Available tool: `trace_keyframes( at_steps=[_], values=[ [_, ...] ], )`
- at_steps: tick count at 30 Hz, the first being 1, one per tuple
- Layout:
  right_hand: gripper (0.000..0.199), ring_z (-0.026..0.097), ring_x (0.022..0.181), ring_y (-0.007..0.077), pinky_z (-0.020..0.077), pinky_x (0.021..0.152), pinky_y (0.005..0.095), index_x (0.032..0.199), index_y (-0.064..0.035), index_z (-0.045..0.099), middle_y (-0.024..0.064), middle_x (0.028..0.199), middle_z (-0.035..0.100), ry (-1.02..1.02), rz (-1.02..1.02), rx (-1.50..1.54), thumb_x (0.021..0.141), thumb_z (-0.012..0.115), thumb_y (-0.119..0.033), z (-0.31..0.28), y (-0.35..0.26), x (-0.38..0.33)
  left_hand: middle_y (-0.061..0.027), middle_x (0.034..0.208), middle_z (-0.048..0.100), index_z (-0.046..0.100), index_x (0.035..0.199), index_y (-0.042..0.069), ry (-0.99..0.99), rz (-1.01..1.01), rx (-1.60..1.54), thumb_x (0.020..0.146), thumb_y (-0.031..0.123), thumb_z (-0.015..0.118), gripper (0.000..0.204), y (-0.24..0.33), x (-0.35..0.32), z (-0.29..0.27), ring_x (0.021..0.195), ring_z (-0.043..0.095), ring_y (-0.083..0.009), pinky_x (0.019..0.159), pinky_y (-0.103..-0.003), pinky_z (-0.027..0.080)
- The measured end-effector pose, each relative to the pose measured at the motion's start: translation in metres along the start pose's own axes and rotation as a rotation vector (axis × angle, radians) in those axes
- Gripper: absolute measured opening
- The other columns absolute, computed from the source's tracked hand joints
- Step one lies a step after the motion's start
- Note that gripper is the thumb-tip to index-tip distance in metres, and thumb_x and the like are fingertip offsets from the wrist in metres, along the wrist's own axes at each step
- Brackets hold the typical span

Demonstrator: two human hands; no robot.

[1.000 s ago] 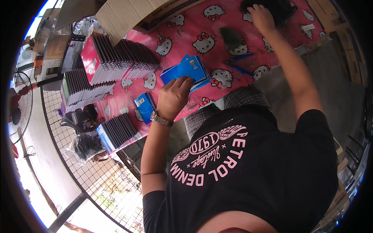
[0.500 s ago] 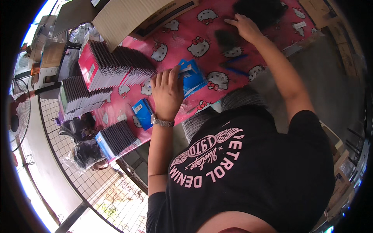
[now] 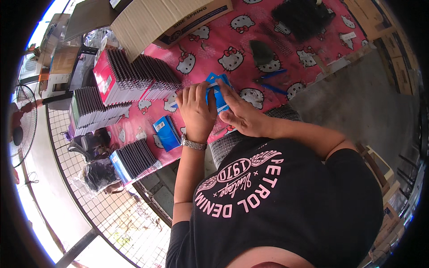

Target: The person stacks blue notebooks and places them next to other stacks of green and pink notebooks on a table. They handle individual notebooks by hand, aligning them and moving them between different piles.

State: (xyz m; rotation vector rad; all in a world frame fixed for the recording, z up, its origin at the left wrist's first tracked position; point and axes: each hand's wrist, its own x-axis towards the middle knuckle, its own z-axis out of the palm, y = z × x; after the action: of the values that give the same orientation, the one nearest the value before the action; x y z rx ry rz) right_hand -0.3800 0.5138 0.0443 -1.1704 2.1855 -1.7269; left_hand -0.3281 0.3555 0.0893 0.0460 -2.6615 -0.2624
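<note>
Now back from my bench's point(image 3: 308, 96) far side, right hand point(image 3: 243, 117) beside left hand point(image 3: 196, 111), both grasping my blue packet point(image 3: 217, 91).

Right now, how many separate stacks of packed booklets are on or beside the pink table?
3. A red stack stands at the table's far left, a dark stack sits beyond it to the left, and a blue-ended stack lies at the near-left edge. More may be hidden behind the cardboard box.

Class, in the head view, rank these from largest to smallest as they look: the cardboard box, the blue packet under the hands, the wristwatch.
1. cardboard box
2. blue packet, partly covered by the left hand and right hand
3. wristwatch
</note>
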Motion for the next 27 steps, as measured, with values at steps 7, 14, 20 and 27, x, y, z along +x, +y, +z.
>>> trace_keyframes(
  at_steps=[7,14,20,27],
  values=[
    [0.029,0.063,0.087,0.0235,0.0515,0.076,0.0320,0.121,-0.0096,0.066,0.0101,0.100,0.062,-0.224,-0.088,0.003,0.093,0.058,-0.003,-0.053,0.004,0.049,-0.0075,0.091,0.063,0.061,0.104,0.008,-0.082,0.040,-0.123,0.082,0.007,0.066,0.022,-0.013,-0.007,-0.013,0.087,0.059,-0.0267,0.083,-0.040,0.040],
    [0.029,0.062,0.091,0.0235,0.0521,0.079,0.0329,0.103,-0.0088,0.072,0.0061,0.100,0.065,-0.172,-0.243,-0.028,0.080,0.065,0.007,-0.055,0.005,0.056,-0.0073,0.093,0.064,0.062,0.103,0.008,-0.122,0.028,-0.131,0.083,0.010,0.068,0.021,-0.006,-0.009,-0.018,0.087,0.059,-0.0265,0.084,-0.040,0.039],
    [0.029,0.061,0.093,0.0225,0.0501,0.083,0.0344,0.096,-0.0110,0.073,0.0028,0.103,0.068,-0.075,-0.338,-0.105,0.074,0.066,0.008,-0.048,0.004,0.050,-0.0069,0.095,0.064,0.062,0.103,0.009,-0.110,0.015,-0.123,0.083,0.013,0.069,0.022,-0.006,-0.015,-0.016,0.088,0.059,-0.0264,0.086,-0.040,0.039],
    [0.026,0.062,0.092,0.0227,0.0494,0.084,0.0350,0.095,-0.0100,0.069,0.0035,0.099,0.069,-0.079,-0.290,0.025,0.076,0.067,0.007,-0.045,0.007,0.042,-0.0079,0.096,0.066,0.064,0.101,0.007,-0.105,-0.008,-0.126,0.084,0.009,0.067,0.018,0.001,-0.013,-0.018,0.088,0.059,-0.0269,0.087,-0.040,0.039]
  ],
)
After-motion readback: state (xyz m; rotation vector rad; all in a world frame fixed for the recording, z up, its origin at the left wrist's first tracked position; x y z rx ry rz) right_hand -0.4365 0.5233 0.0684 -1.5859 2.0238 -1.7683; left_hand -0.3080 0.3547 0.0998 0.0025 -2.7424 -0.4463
